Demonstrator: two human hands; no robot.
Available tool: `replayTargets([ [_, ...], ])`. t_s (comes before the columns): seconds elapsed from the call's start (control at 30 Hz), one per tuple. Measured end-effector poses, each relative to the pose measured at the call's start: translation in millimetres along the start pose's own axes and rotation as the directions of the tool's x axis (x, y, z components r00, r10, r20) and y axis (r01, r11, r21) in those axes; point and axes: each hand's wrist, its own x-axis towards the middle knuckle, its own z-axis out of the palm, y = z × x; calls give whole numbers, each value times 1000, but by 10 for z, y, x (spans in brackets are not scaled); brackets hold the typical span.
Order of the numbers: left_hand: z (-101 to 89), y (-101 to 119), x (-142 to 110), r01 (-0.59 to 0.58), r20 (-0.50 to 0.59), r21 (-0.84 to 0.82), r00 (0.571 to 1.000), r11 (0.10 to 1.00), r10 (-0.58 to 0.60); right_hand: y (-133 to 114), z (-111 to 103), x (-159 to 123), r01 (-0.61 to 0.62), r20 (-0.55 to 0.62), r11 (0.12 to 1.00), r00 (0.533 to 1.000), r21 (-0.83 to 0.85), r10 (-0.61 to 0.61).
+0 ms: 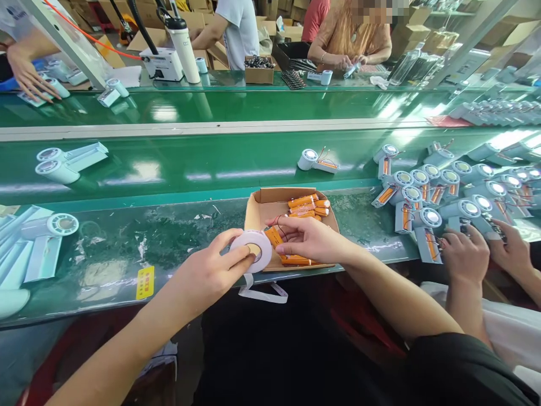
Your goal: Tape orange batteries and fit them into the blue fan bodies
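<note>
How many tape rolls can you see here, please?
1: the tape roll is in the left hand, near the box, with a loose strip hanging below. Others may be hidden from view.

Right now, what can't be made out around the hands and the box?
All in the head view:
- Inner part of the tape roll: partly covered by the left hand.
- Floor of the cardboard box: partly hidden by the loose orange cells and the right hand.
- Print on the held orange cell: too small.
- Lettering on the yellow label: too small.
- Pale blue housing at lower left: cut off by the left edge.
</note>
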Motion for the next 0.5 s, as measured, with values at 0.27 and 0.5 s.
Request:
replayTargets([
  [0.27, 35, 62, -7, 54, -8, -135, 998, 989, -55, -72, 6, -54, 18, -188, 952, 979, -305, -78],
  [0.5, -24, 47, -176, 181, -114, -139, 974, 974, -198, 6, -343, -168, 180, -541, 984, 828, 3, -150],
])
